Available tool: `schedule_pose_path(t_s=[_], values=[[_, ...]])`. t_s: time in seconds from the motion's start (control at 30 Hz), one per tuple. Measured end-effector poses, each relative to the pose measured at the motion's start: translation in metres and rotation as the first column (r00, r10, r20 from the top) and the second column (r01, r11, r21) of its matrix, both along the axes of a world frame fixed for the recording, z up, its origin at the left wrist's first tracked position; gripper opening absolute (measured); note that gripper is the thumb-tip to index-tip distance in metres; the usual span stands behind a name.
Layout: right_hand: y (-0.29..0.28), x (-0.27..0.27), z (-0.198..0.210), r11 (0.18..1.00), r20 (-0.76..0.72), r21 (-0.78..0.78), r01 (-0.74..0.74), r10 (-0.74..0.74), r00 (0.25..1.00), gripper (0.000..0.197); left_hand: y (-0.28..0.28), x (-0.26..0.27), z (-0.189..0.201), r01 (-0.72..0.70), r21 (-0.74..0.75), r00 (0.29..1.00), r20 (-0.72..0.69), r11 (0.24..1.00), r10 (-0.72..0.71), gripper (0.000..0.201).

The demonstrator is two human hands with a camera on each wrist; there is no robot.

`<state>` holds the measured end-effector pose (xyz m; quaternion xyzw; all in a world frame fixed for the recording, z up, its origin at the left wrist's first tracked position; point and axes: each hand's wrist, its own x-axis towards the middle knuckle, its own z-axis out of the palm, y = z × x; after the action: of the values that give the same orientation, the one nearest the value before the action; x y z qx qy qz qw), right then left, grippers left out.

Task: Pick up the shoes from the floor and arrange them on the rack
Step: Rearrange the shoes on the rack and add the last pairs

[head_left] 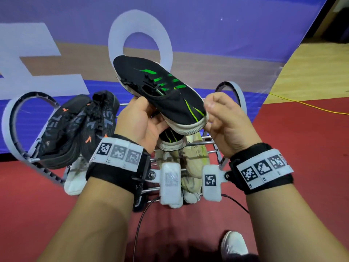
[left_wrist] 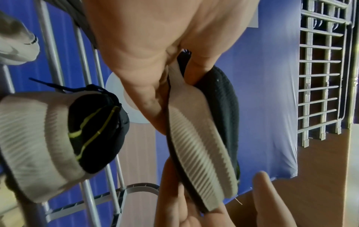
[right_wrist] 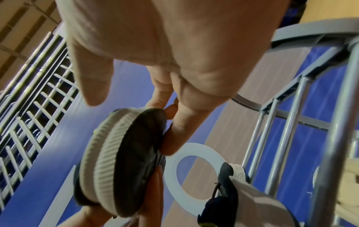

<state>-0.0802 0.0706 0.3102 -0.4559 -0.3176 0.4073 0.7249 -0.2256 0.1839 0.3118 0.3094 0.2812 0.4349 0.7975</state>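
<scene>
A black sneaker [head_left: 160, 91] with green stripes and a white ribbed sole [left_wrist: 200, 145] hangs tilted above the grey metal shoe rack [head_left: 11, 118]. My left hand [head_left: 139, 118] pinches its side near the collar, thumb on the sole edge. My right hand [head_left: 221, 118] is at the heel. Its straight fingers [right_wrist: 180, 135] lie against the dark underside of the sole [right_wrist: 136, 153], and the thumb stands apart. The matching black sneaker [head_left: 171, 142] sits on the top tier just below, also seen in the left wrist view [left_wrist: 93, 135].
A black pair with orange marks [head_left: 75, 129] leans on the rack's left side. Beige shoes [head_left: 196, 157] lie on a lower tier. A blue banner [head_left: 226, 35] stands right behind the rack. A white shoe [head_left: 234, 244] is on the red floor, and a yellow cable [head_left: 302, 104] runs at right.
</scene>
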Motion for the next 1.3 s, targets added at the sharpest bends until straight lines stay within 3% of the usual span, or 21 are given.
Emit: schedule_pose_path(t_s=[0.1, 0.2, 0.27, 0.33, 0.4, 0.47, 0.53, 0.57, 0.6, 0.73, 0.87, 0.93, 0.97, 1.03, 1.1, 1.2, 1.3], values=[[0.001, 0.000, -0.006, 0.993, -0.001, -0.119, -0.021, 0.021, 1.000, 0.028, 0.000, -0.001, 0.006, 0.005, 0.045, 1.000, -0.029, 0.999, -0.004, 0.040], [0.002, -0.008, -0.008, 0.954, 0.105, -0.266, -0.141, 0.174, 0.979, 0.047, -0.005, 0.002, 0.012, 0.034, 0.136, 0.999, -0.025, 0.990, -0.031, 0.037], [0.004, -0.012, -0.010, 0.956, 0.127, -0.243, -0.166, 0.201, 0.971, 0.045, -0.009, 0.006, 0.015, 0.045, 0.205, 0.999, -0.022, 0.978, -0.041, 0.037], [0.006, -0.012, -0.010, 0.977, 0.102, -0.182, -0.114, 0.134, 0.986, 0.036, -0.011, 0.009, 0.014, 0.063, 0.295, 0.997, -0.052, 0.953, -0.050, 0.038], [0.007, -0.012, -0.009, 0.990, 0.058, -0.133, -0.045, 0.053, 0.997, 0.031, -0.011, 0.011, 0.010, 0.111, 0.441, 0.984, -0.173, 0.890, -0.037, 0.036], [0.009, -0.009, -0.012, 0.993, 0.039, -0.119, 0.016, -0.011, 0.999, 0.032, -0.008, 0.009, 0.004, 0.204, 0.631, 0.894, -0.431, 0.748, 0.120, 0.033], [0.009, -0.003, -0.017, 0.988, 0.040, -0.134, 0.070, -0.065, 0.997, 0.035, -0.004, 0.009, -0.006, 0.349, 0.698, 0.675, -0.650, 0.625, 0.349, 0.041], [0.009, 0.001, -0.019, 0.984, 0.048, -0.152, 0.093, -0.086, 0.995, 0.036, -0.002, 0.009, -0.012, 0.400, 0.675, 0.558, -0.716, 0.620, 0.420, 0.052], [0.009, 0.004, -0.022, 0.977, 0.057, -0.178, 0.115, -0.106, 0.993, 0.036, -0.001, 0.009, -0.018, 0.426, 0.637, 0.486, -0.760, 0.643, 0.431, 0.063], [0.008, 0.016, -0.034, 0.930, 0.044, -0.324, 0.173, -0.168, 0.985, 0.030, -0.003, 0.013, -0.035, 0.494, 0.549, 0.363, -0.835, 0.674, 0.415, 0.089], [0.005, 0.025, -0.046, 0.862, -0.004, -0.484, 0.149, -0.172, 0.985, 0.042, -0.012, 0.017, -0.043, 0.565, 0.466, 0.275, -0.884, 0.681, 0.378, 0.102], [0.004, 0.029, -0.047, 0.815, 0.066, -0.558, 0.158, -0.145, 0.987, 0.044, -0.012, 0.018, -0.051, 0.591, 0.406, 0.235, -0.913, 0.697, 0.333, 0.111], [0.003, 0.031, -0.046, 0.778, 0.177, -0.595, 0.203, -0.119, 0.977, 0.044, -0.011, 0.018, -0.056, 0.596, 0.390, 0.225, -0.920, 0.702, 0.321, 0.116], [0.000, 0.034, -0.044, 0.677, 0.528, -0.623, 0.393, -0.007, 0.849, 0.046, -0.011, 0.019, -0.063, 0.601, 0.371, 0.211, -0.928, 0.708, 0.308, 0.122], [-0.003, 0.032, -0.041, 0.595, 0.723, -0.601, 0.533, 0.121, 0.680, 0.058, -0.012, 0.019, -0.066, 0.605, 0.343, 0.190, -0.938, 0.718, 0.289, 0.123], [-0.002, 0.028, -0.043, 0.533, 0.754, -0.630, 0.564, 0.249, 0.608, 0.089, -0.013, 0.018, -0.068, 0.594, 0.340, 0.189, -0.940, 0.729, 0.284, 0.119], [-0.002, 0.025, -0.045, 0.537, 0.777, -0.615, 0.577, 0.291, 0.558, 0.098, -0.014, 0.018, -0.070, 0.588, 0.376, 0.213, -0.926, 0.716, 0.311, 0.115]])
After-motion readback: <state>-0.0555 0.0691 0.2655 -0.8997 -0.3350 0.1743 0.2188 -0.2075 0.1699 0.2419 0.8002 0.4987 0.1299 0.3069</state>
